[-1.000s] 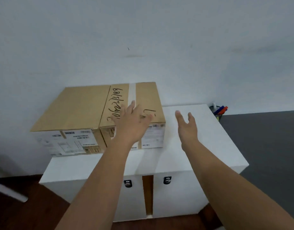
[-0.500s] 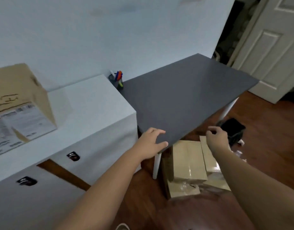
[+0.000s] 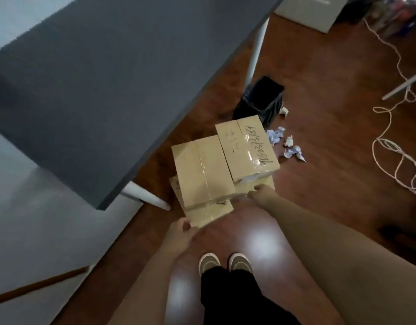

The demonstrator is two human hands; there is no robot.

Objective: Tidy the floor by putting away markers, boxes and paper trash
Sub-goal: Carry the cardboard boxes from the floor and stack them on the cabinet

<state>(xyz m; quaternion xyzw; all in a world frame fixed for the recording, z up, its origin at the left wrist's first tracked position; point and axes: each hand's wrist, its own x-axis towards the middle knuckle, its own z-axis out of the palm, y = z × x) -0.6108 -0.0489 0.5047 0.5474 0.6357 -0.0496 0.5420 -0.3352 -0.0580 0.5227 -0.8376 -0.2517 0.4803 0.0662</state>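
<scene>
Several taped cardboard boxes are stacked on the wood floor beside the desk leg. Two lie on top: a plain box (image 3: 202,170) and a box with black handwriting (image 3: 246,144). A lower box (image 3: 209,213) sticks out toward me. My left hand (image 3: 182,231) grips the near corner of that lower box, thumb on top. My right hand (image 3: 261,195) presses against the near edge of the stack under the handwritten box, its fingers hidden. Crumpled paper balls (image 3: 292,150) lie on the floor to the right of the boxes.
A black trash bin (image 3: 263,99) stands just behind the boxes. A dark grey desk (image 3: 108,78) with white legs (image 3: 143,198) overhangs the left side, and a white cabinet (image 3: 38,207) is at the far left. A loose white cord (image 3: 389,148) curls across the floor at right. My shoes (image 3: 223,263) are below the stack.
My view swung from the boxes on the white cabinet, across the desk, down to the floor. Both hands dropped from the desk edge to the stack of boxes on the floor.
</scene>
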